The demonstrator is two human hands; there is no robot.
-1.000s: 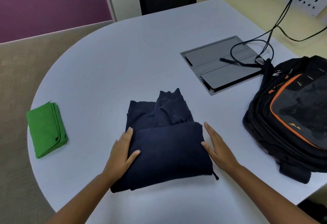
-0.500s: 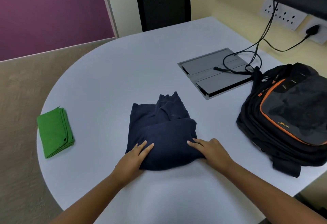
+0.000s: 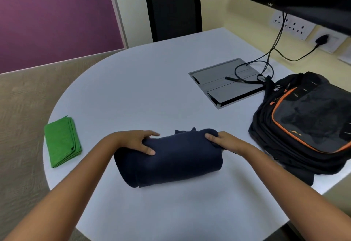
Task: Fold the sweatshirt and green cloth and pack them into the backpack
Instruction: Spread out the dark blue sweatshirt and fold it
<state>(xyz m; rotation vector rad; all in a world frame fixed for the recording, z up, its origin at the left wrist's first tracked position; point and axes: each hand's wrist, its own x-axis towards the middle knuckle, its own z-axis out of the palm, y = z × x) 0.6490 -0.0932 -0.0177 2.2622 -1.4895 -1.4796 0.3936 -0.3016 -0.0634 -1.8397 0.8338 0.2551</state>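
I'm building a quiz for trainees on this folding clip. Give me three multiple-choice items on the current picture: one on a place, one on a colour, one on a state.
1. Where does the green cloth lie on the table?
A. near its left edge
B. on the backpack
C. under the sweatshirt

2. What colour is the trim on the backpack?
A. yellow
B. orange
C. white

3. What state is the sweatshirt in?
A. spread flat
B. hanging from the chair
C. bundled up, gripped at both ends

Answers:
1 A: the cloth sits folded by the left rim, apart from everything else.
2 B: an orange line borders the front pocket.
3 C: the left hand and right hand each grip one end of the bundle.
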